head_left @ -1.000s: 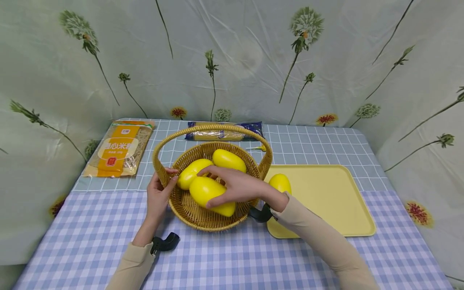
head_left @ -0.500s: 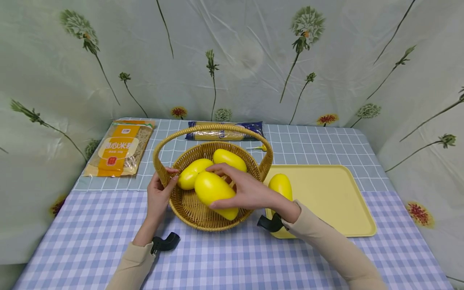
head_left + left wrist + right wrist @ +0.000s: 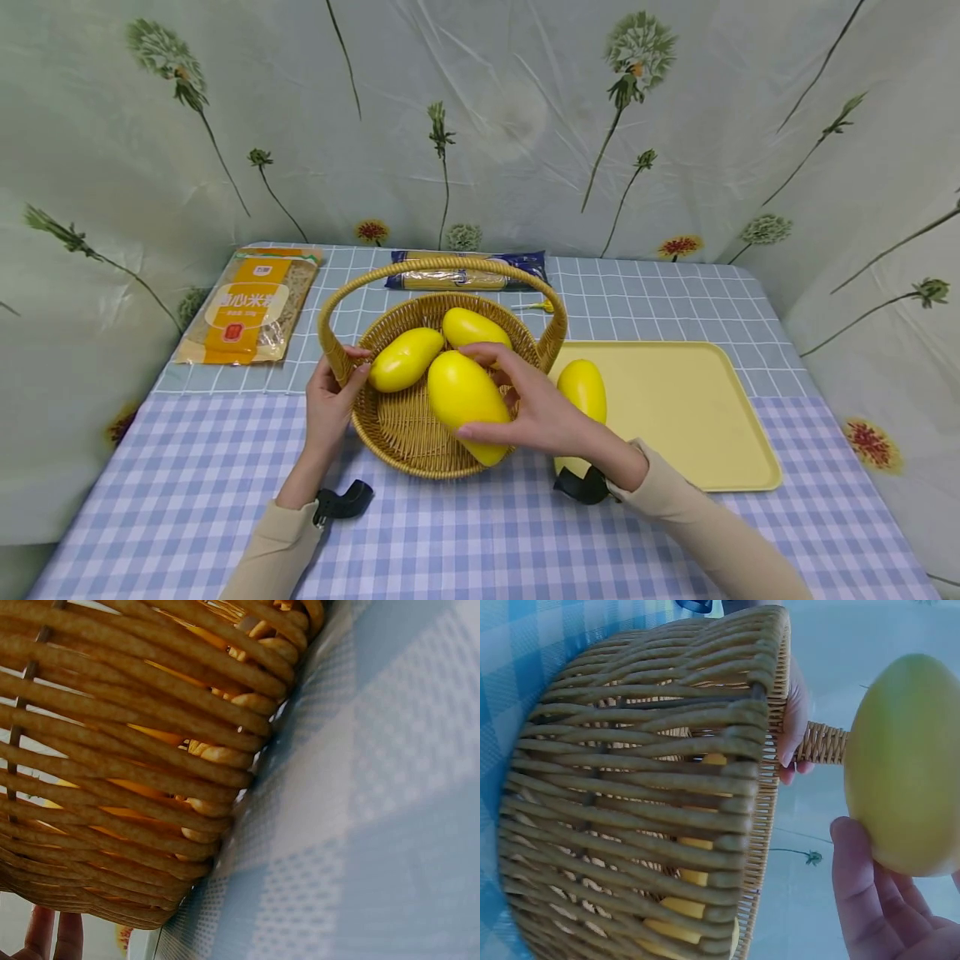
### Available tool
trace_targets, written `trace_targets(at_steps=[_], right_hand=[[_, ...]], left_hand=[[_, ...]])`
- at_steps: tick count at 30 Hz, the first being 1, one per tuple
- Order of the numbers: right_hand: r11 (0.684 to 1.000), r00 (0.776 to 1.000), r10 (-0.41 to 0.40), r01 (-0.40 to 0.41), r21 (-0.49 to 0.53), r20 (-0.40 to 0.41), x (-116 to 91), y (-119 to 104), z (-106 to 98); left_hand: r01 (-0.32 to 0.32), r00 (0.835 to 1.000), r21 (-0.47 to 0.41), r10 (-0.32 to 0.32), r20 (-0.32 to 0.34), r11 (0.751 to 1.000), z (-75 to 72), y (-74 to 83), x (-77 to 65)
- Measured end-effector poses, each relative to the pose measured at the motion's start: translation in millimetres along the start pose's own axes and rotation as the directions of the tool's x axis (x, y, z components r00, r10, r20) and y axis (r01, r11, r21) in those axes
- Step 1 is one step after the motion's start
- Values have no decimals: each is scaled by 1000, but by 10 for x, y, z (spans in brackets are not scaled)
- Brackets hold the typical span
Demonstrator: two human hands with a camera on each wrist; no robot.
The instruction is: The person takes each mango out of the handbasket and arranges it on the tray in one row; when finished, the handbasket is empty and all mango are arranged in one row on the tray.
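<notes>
A wicker basket (image 3: pixel 408 467) with a tall arched handle stands on the table. At its left side my left hand (image 3: pixel 328 408) grips the rim near the handle's foot; in the left wrist view only two fingers (image 3: pixel 67 936) show beside the basket's woven wall. My right hand (image 3: pixel 546 410) holds a yellow mango (image 3: pixel 463 392) between thumb and fingers, over the basket's right front rim. The right wrist view shows that mango (image 3: pixel 906 765) raised clear of the rim. Inside the basket lie two more mangoes, one at left (image 3: pixel 407 360) and another at the back (image 3: pixel 474 326).
To the right lies a yellow tray (image 3: pixel 675 417) with one mango (image 3: pixel 582 386) at its left side. Behind the basket are a pasta packet (image 3: pixel 465 279) and a small yellow-tipped item (image 3: pixel 538 307). A bag of grain (image 3: pixel 250 308) lies at the back left.
My right hand has lifted the mango up from the basket and carried it rightward, toward the front rim. The left hand keeps its grip on the basket.
</notes>
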State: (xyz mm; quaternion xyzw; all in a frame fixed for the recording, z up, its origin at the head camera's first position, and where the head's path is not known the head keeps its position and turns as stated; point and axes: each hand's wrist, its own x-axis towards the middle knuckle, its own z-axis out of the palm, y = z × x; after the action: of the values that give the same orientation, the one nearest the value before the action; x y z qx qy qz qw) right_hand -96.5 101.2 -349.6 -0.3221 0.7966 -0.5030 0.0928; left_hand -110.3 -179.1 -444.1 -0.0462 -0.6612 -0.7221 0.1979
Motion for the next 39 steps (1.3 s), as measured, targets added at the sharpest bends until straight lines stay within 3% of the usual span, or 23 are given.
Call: trace_targets(at_steps=[2, 9, 17, 24, 30, 39], right_hand=[[1000, 1000, -9, 9, 18, -23, -36, 10, -4], [998, 995, -52, 55, 36, -86, -151, 39, -38], [995, 984, -85, 92, 38, -157, -297, 103, -86], [998, 969, -53, 60, 20, -240, -443, 148, -169], [998, 946, -61, 67, 8, -319, -560, 201, -271], [996, 893, -52, 76, 35, -446, -740, 353, -418]], left_hand=[[-4, 1000, -2, 4, -1, 1000, 1, 1, 3], [10, 1000, 3, -10, 2, 1000, 91, 231, -24], [-3, 1000, 1, 3, 3, 1000, 87, 208, -21], [-12, 1000, -2, 12, 2, 1000, 88, 214, -24], [-16, 1000, 2, 16, 5, 1000, 91, 221, -26], [-9, 1000, 1, 9, 7, 1000, 85, 222, -28]])
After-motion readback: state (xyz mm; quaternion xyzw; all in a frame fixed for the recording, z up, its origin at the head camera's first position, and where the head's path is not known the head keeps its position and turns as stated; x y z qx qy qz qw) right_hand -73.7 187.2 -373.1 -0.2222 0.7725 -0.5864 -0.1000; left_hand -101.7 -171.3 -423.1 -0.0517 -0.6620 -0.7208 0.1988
